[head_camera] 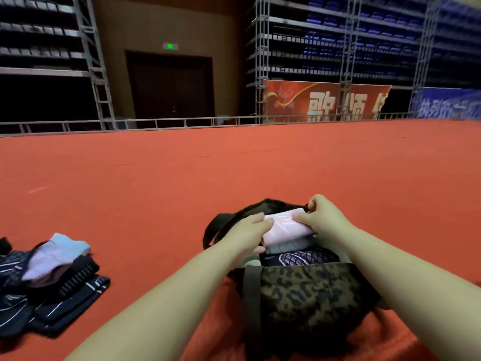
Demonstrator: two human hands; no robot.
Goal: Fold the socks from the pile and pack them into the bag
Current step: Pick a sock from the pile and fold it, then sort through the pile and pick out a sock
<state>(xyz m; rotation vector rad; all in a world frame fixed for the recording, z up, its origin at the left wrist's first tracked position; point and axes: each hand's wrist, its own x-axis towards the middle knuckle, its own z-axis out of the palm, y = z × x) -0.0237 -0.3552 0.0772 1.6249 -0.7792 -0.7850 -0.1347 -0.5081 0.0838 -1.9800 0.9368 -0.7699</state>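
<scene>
Head view, looking down past two bare forearms to a soft leopard-print bag point(304, 293) that sits on a red carpet point(234, 165), its mouth gaping and a dark strap running down its near side. Over that mouth both hands hold a folded pink sock point(286, 225), a smooth, rolled, oblong bundle with faint pale stripes. The left hand point(247, 237) grasps the bundle's left end, fingers laid over the top and the thumb tucked beneath, so that end is covered. The right hand point(321, 217) closes on the right end, thumb lying along the near top edge and fingers curled over the far side; its fingertips are out of sight behind the hand. The sock's middle shows between the two hands.

Under it, inside the bag, lie a grey folded piece point(289, 246) and a dark sock with a fine white mesh pattern point(302, 257), both partly hidden by the hands and the bag's rim. The bag's far wall is dark and hard to read.

Well to the left, near the frame edge, the sock pile point(49, 280) rests on the carpet: navy knits with thin white stripes, ribbed black ones, a pale blue and a lilac piece on top. Its left part is cut off.
</scene>
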